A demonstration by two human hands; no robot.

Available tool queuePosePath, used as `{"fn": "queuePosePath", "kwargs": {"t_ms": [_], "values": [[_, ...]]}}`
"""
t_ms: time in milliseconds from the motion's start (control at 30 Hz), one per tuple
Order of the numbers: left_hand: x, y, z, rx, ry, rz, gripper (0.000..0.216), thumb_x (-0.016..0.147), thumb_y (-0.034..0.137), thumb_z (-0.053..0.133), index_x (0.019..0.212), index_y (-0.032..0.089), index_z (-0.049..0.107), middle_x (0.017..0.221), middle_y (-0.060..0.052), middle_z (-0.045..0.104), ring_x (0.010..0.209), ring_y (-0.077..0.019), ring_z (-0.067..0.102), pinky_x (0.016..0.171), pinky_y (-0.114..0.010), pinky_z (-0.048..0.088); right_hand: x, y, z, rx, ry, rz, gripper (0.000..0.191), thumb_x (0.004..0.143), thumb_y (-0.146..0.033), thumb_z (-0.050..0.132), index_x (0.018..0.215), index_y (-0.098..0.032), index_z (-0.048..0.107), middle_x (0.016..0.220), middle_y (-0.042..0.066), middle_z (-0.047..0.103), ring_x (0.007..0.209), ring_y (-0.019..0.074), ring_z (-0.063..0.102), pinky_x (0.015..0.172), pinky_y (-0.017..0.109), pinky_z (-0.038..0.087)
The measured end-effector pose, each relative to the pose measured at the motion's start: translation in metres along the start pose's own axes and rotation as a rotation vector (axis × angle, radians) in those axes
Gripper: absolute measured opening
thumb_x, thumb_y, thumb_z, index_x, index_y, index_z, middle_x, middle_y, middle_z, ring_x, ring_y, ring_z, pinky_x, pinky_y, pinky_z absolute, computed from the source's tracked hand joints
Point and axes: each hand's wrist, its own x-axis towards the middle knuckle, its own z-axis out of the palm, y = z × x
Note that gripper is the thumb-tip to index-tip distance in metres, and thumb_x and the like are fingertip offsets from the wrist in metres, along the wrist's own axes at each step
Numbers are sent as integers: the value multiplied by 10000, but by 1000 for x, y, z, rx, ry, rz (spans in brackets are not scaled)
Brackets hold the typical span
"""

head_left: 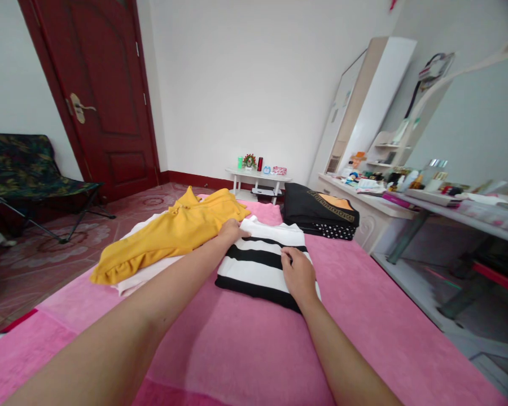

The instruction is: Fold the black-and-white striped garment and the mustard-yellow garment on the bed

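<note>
A folded black-and-white striped garment (pixel 260 260) lies on a pink bed cover (pixel 364 304) in front of me. My left hand (pixel 232 230) rests on its far left corner, fingers curled down onto the cloth. My right hand (pixel 298 274) lies flat on its near right part, fingers stretched forward over the stripes. Just left of the striped piece lies a yellow garment (pixel 169 234), spread over a white garment (pixel 146 270). Behind, at the bed's far right, sits a stack of folded black clothes (pixel 319 213).
A small white side table (pixel 258 177) with small items stands by the far wall. A white dresser (pixel 406 197) cluttered with bottles runs along the right. A dark red door (pixel 97 96) and a folding chair (pixel 29 169) are at left, on tiled floor.
</note>
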Motion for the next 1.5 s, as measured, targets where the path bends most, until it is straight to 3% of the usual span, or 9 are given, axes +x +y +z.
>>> {"fn": "queuePosePath", "kwargs": {"t_ms": [167,333,567,833,967,1100,1233,1367,1500], "values": [[-12,11,6,95,107,115,558,623,352,797,1106,231,544,1031,-60,665,991,-255,611,820,-314,440,0,0,-1,19,2,2,259,869,-206,414,943,-205,662,976,42,686,924,188,598,796,267,410],[-22,11,8,157,145,210,400,750,352,701,1117,286,557,1046,-37,652,1051,-251,578,870,-327,412,0,0,0,26,14,-1,249,865,-191,422,934,-200,661,967,42,685,917,181,596,788,259,404],[-16,16,9,253,220,331,579,749,284,687,1289,309,481,1208,-67,566,1104,-250,545,880,-332,431,-1,0,1,46,28,4,236,857,-182,439,927,-199,664,957,38,685,925,181,596,809,262,409],[9,22,15,191,163,241,213,759,308,643,948,239,713,996,-54,693,965,-239,620,801,-299,460,0,0,0,68,28,0,241,854,-181,439,923,-198,669,952,41,689,919,185,600,810,271,414],[25,18,13,118,208,113,213,811,339,563,832,192,716,840,-47,713,783,-188,652,669,-251,471,0,2,0,107,31,3,242,848,-189,447,929,-208,674,962,31,692,911,183,602,802,270,421],[42,10,-16,105,297,40,245,829,335,535,823,159,705,785,-50,708,721,-159,647,655,-229,472,0,4,1,140,36,10,244,839,-186,449,924,-212,676,968,24,693,918,178,602,808,266,425],[53,-4,-78,181,419,-21,246,821,306,539,882,135,705,831,-92,703,805,-203,646,700,-264,477,1,4,2,134,39,14,238,834,-192,453,916,-209,675,963,24,694,910,182,605,797,271,426],[47,-22,-131,302,511,-77,230,784,232,567,961,168,700,1004,-138,667,954,-286,610,805,-380,468,1,5,4,110,53,12,235,837,-205,453,920,-209,673,966,30,696,901,187,608,781,278,421],[32,-32,-136,574,600,-61,343,757,241,624,1085,143,657,1372,-206,424,1263,-388,368,971,-533,334,1,6,4,95,59,7,243,844,-215,442,917,-206,673,971,37,698,890,189,612,770,282,420]]}}
